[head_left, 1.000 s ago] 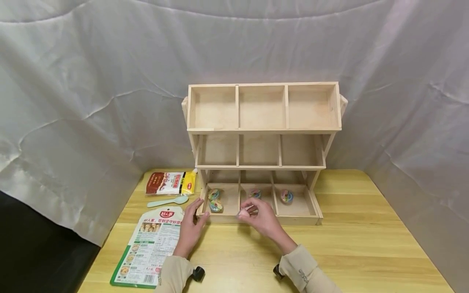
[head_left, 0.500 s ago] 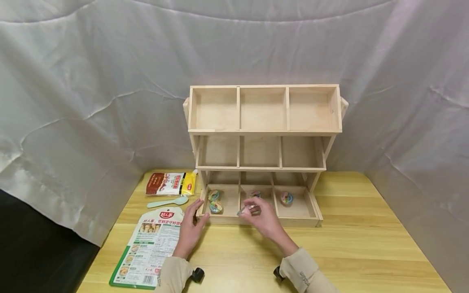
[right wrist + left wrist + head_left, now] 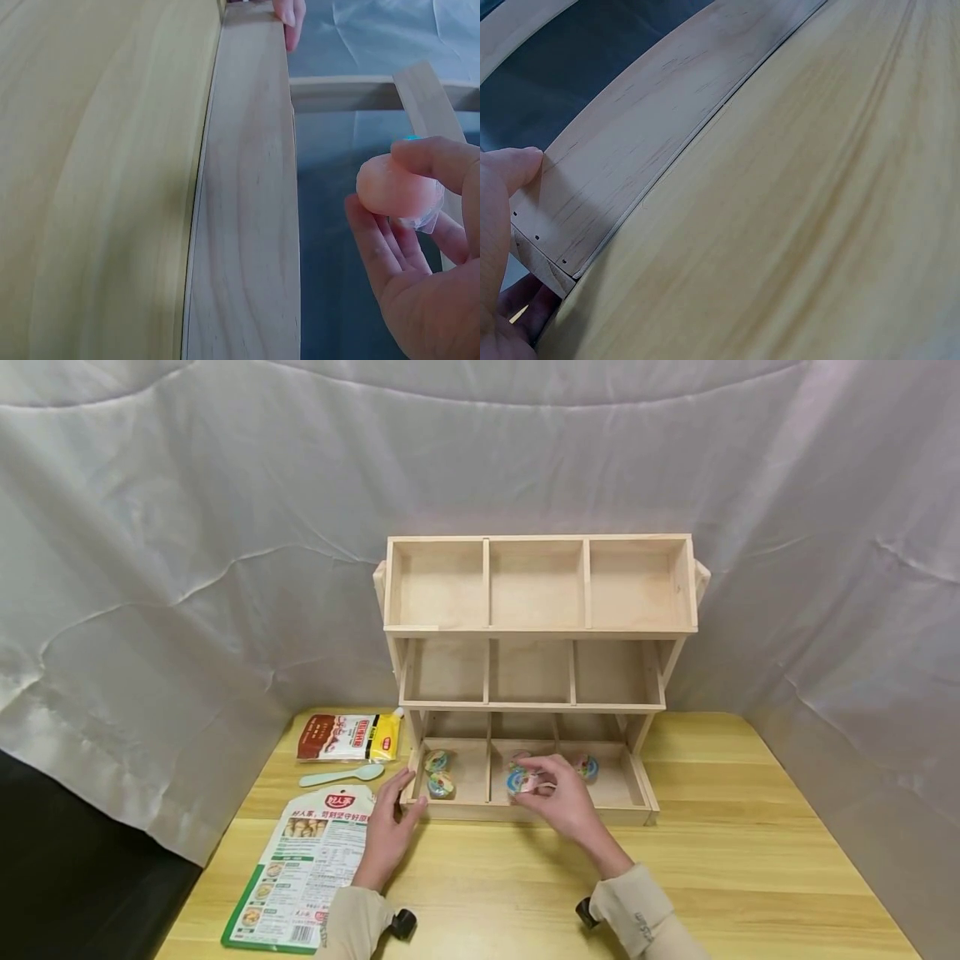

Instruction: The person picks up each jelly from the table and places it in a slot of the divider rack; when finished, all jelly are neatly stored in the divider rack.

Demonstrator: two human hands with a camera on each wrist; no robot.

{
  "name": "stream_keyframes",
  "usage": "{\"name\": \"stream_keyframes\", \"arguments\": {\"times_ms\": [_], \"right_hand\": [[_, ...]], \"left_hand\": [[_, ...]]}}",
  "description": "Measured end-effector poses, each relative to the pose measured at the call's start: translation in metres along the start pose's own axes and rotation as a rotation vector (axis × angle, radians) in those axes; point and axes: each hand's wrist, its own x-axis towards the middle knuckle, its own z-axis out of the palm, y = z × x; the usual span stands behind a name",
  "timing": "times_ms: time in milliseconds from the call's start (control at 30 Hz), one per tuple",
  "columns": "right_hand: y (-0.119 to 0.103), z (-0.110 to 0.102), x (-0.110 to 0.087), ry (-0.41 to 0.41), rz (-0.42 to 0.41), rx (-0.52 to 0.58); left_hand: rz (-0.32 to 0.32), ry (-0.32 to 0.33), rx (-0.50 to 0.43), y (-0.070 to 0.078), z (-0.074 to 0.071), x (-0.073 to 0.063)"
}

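Note:
My right hand point(image 3: 568, 806) pinches a small jelly cup point(image 3: 519, 780) between thumb and fingers, over the middle compartment of the bottom tier. In the right wrist view, the jelly cup point(image 3: 391, 186) shows a rounded pink body and a bit of blue at its lid. My left hand point(image 3: 390, 835) holds the front left corner of the wooden shelf rack point(image 3: 536, 812), thumb on the front board and fingers round the side. Two jelly cups point(image 3: 441, 785) lie in the left compartment. Another jelly cup point(image 3: 590, 767) in the right compartment is partly covered by my right hand.
Left of the rack lie a red, white and yellow food packet point(image 3: 349, 737), a pale green spoon point(image 3: 342, 775) and a large white and green pouch point(image 3: 303, 868). Two upper tiers point(image 3: 537, 581) overhang the bottom one. Grey curtain point(image 3: 225, 527) surrounds the table point(image 3: 750, 860).
My right hand has moved a little right and turned the jelly cup, so its blue lid now shows to the head camera. My left hand keeps its place at the rack's corner.

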Motion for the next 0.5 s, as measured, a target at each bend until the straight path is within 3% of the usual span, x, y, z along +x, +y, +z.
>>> {"name": "stream_keyframes", "arguments": {"times_ms": [267,500], "right_hand": [[0.003,-0.019,-0.001,0.02,0.054,0.005],[0.007,-0.035,-0.001,0.049,0.051,-0.003]], "left_hand": [[0.009,0.009,0.012,0.0,0.001,-0.001],[-0.007,-0.007,0.002,0.001,0.0,-0.001]]}}
